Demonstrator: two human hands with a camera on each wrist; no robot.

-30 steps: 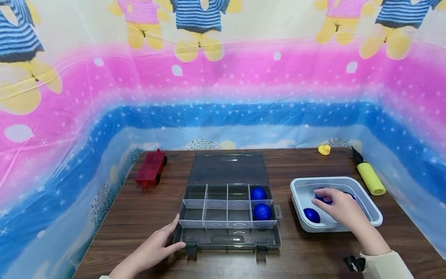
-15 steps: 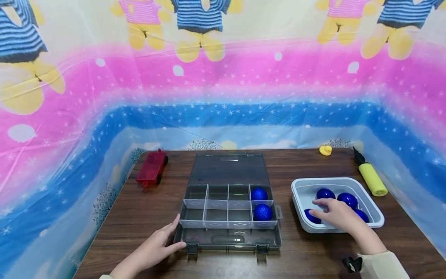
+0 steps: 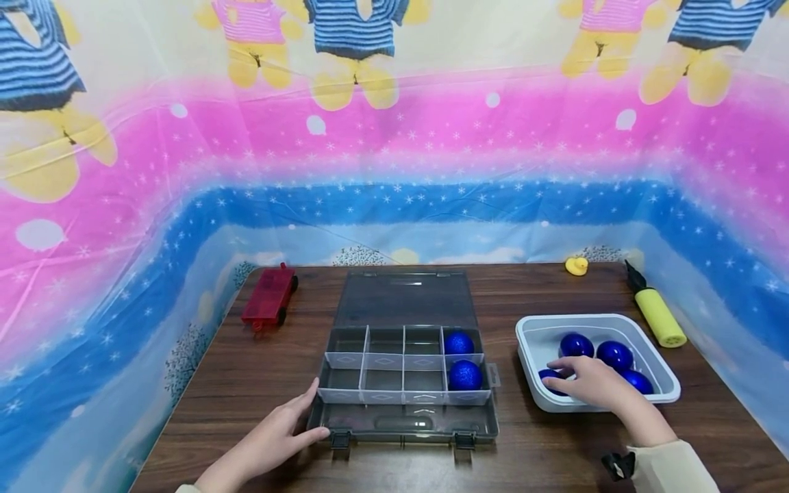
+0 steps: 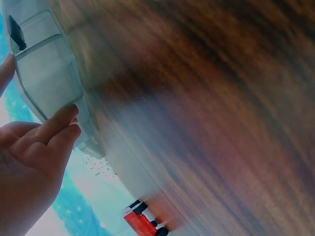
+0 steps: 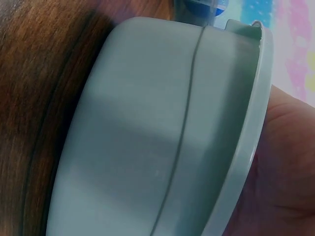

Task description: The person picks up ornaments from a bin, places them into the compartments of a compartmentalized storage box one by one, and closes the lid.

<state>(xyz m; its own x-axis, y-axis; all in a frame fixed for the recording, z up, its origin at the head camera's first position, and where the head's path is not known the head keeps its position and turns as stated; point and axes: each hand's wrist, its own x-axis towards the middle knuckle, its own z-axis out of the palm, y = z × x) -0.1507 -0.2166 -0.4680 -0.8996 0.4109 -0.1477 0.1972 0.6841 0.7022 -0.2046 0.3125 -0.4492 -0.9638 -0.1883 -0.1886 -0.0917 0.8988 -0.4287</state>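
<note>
A grey see-through compartment case (image 3: 403, 416) lies with its lid folded back in the head view. Two glittery blue balls (image 3: 465, 375) fill its right-hand column, one behind the other. My left hand (image 3: 277, 435) rests along the case's left side, thumb at the front corner, fingers fairly straight. To the right, my right hand (image 3: 594, 383) reaches into a pale grey plastic basin (image 3: 524, 342), thumb and fingers around the blue ball (image 3: 548, 376) in its left part, partly covering it. Other shiny blue balls (image 3: 614, 355) lie behind and beside the hand. In the right wrist view, the basin wall (image 5: 133, 123) hides the fingers.
A red toy cart (image 3: 269, 298) stands at the table's back left. A small yellow duck (image 3: 576, 266) sits by the back edge, and a yellow hand pump (image 3: 658, 316) lies right of the basin. Printed cloth (image 3: 394, 137) surrounds the wooden table (image 3: 246, 390).
My right hand has moved left and down inside the basin, its thumb and fingers coming around the left blue ball. My left hand stays at the case.
</note>
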